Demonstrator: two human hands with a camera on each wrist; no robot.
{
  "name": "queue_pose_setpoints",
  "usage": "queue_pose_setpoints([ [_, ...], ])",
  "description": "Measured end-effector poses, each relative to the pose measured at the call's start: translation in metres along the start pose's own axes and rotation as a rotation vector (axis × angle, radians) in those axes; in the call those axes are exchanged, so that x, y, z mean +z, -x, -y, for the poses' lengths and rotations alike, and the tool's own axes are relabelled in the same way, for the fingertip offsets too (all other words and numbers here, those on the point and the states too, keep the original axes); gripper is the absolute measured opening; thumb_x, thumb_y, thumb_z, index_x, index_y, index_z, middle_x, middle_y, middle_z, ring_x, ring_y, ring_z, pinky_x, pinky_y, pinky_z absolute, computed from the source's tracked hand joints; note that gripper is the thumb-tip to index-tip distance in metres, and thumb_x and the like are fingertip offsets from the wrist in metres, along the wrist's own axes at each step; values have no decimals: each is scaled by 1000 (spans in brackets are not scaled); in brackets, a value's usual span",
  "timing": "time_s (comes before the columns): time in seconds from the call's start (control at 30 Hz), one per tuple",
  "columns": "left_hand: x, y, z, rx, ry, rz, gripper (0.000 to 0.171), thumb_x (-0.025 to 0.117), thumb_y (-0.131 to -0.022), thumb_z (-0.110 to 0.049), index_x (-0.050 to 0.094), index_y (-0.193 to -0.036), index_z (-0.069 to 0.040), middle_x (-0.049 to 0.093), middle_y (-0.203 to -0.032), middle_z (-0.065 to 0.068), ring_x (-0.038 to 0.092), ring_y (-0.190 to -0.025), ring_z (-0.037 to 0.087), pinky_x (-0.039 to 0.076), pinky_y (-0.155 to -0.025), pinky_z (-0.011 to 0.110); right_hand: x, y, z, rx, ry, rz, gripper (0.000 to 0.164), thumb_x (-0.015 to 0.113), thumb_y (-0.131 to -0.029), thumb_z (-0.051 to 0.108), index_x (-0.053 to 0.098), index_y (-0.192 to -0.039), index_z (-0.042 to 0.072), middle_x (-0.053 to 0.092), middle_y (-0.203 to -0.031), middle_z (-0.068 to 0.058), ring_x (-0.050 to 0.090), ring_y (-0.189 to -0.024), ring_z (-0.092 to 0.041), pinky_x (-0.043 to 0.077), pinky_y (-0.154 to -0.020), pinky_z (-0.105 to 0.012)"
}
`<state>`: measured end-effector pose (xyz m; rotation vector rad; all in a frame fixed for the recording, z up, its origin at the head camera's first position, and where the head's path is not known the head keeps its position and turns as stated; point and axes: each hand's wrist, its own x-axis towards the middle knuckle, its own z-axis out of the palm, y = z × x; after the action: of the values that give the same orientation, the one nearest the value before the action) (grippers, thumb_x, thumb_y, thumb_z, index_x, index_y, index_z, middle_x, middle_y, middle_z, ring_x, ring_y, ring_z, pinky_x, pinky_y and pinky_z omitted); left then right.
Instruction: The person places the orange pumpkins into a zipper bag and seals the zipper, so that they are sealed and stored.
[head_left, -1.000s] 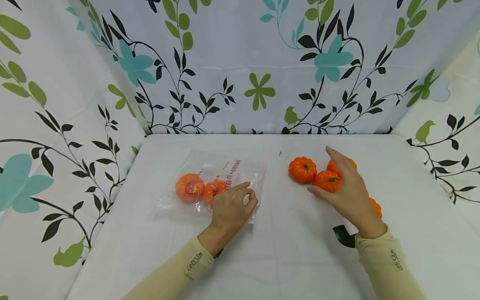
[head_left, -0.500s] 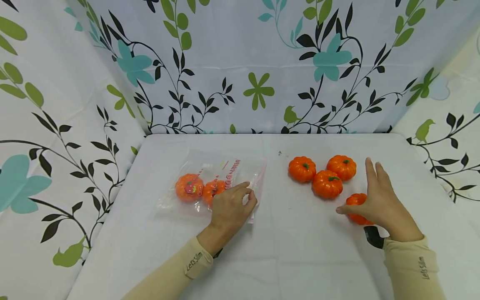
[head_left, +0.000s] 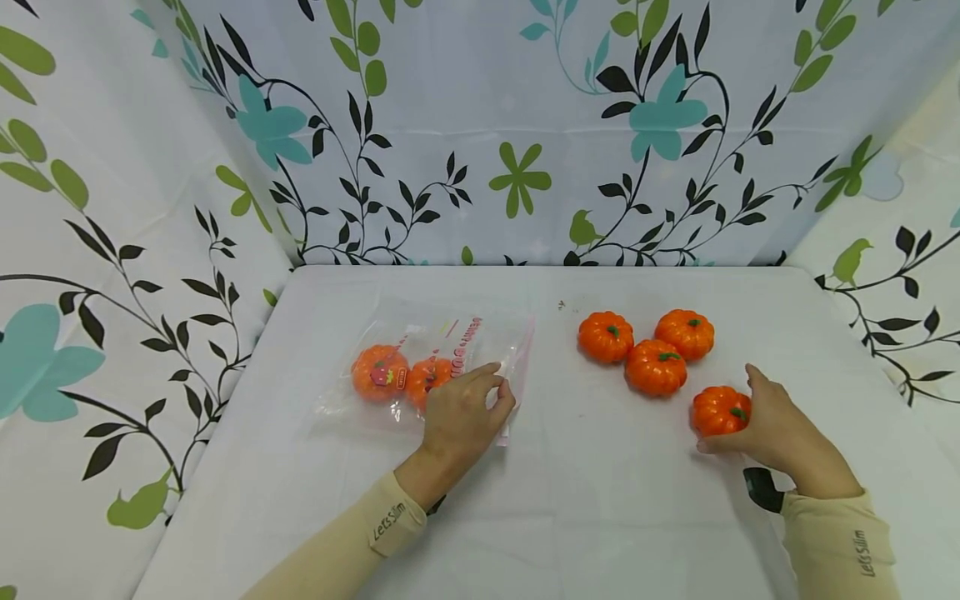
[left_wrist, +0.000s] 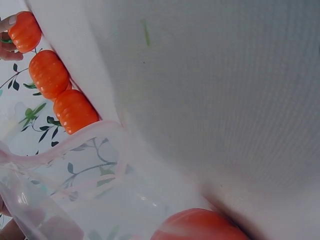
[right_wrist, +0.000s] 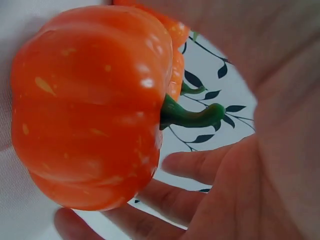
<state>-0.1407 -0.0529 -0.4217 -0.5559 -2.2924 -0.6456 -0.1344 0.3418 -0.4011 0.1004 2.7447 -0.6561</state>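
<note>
Two small orange pumpkins lie inside a clear plastic bag (head_left: pixel 480 337) with red print and a pinkish edge; one bagged pumpkin (head_left: pixel 375 373) bears a label. My left hand (head_left: pixel 463 421) pinches the bag near its right-hand mouth, which gapes in the left wrist view. My right hand (head_left: pixel 791 442) is spread around a loose pumpkin (head_left: pixel 720 411), thumb on the near side and fingers on the far side. In the right wrist view, this pumpkin (right_wrist: pixel 90 105) with its green stem sits before the palm, and the fingers (right_wrist: pixel 195 165) reach past it without a clear grip.
Beyond the right hand, a left pumpkin (head_left: pixel 605 337), a middle pumpkin (head_left: pixel 656 368) and a back pumpkin (head_left: pixel 685 334) stand close together on the white table (head_left: pixel 600 517). A leaf-patterned curtain (head_left: pixel 450 125) hangs behind the table and along both sides.
My right hand has moved right and toward me, from over the three grouped pumpkins to around the separate one, then lowered beside it. My left hand and the bag have stayed still.
</note>
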Motion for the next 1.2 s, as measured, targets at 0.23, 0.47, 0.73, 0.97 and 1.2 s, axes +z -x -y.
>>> queue_pose_setpoints([
  [0.23,0,1,0,-2,-7,-3,4,76,-79,-7,76,-75,-6,77,-94,8,73,-66,21,56,-50,28,-1,0,-3,38,7,11,122,89,-70,48,21,-143,-23,39,-128,-46,45,-113,-59,41,-95,-72],
  [0.47,-2,0,-2,-11,-9,20,6,76,-81,-9,76,-76,-6,77,-95,8,73,-66,21,55,-50,26,-1,0,3,-15,-25,90,101,88,-74,43,37,-137,-17,50,-125,-38,52,-107,-49,48,-91,-64],
  [0.73,-3,0,-1,-12,-8,18,6,76,-81,-9,76,-76,-6,77,-95,8,73,-66,21,56,-50,27,9,-1,36,-228,-215,185,83,86,-77,33,47,-137,-8,58,-128,-22,56,-115,-39,55,-86,-43],
  [0.97,-4,0,-1,-20,-17,22,6,76,-82,-9,76,-77,-7,77,-96,8,74,-69,21,57,-54,27,27,-11,77,-305,-306,161,89,86,-77,43,47,-144,0,56,-137,-16,51,-127,-39,48,-100,-53],
  [1.2,-4,1,-2,-10,-8,6,6,77,-81,-9,75,-77,-6,77,-94,8,74,-71,22,59,-56,29,54,-32,116,-296,-370,102,91,87,-74,51,50,-145,9,57,-138,-12,54,-125,-38,52,-95,-52],
])
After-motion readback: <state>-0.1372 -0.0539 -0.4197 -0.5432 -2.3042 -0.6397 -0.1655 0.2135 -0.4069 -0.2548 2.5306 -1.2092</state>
